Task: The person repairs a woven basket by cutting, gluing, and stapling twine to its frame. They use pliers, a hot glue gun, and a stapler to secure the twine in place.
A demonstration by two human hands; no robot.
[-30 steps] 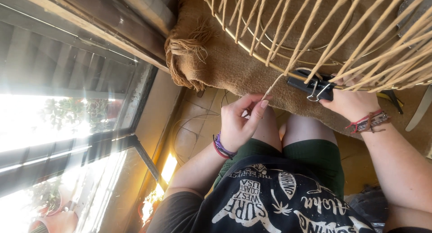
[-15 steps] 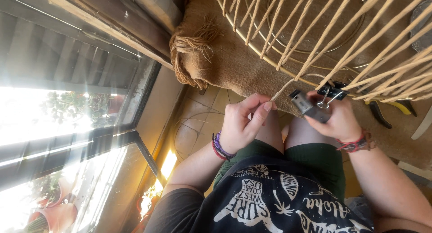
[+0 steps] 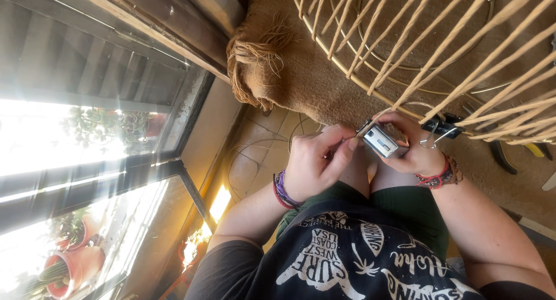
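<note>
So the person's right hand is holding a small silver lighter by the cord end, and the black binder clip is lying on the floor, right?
Not quite. In the head view, the black binder clip is clamped on the wicker frame, not on the floor. The right hand does hold the small silver lighter by the cord end.

A black T-shirt (image 3: pixel 370 259) with white lettering and palm motifs, worn over dark green shorts (image 3: pixel 405 207). Short black sleeves leave the forearms bare. The left wrist carries purple and red woven bracelets (image 3: pixel 281 191); the right wrist carries red and dark beaded bracelets (image 3: pixel 441 175). Fingernails are pale, unpainted.
</note>
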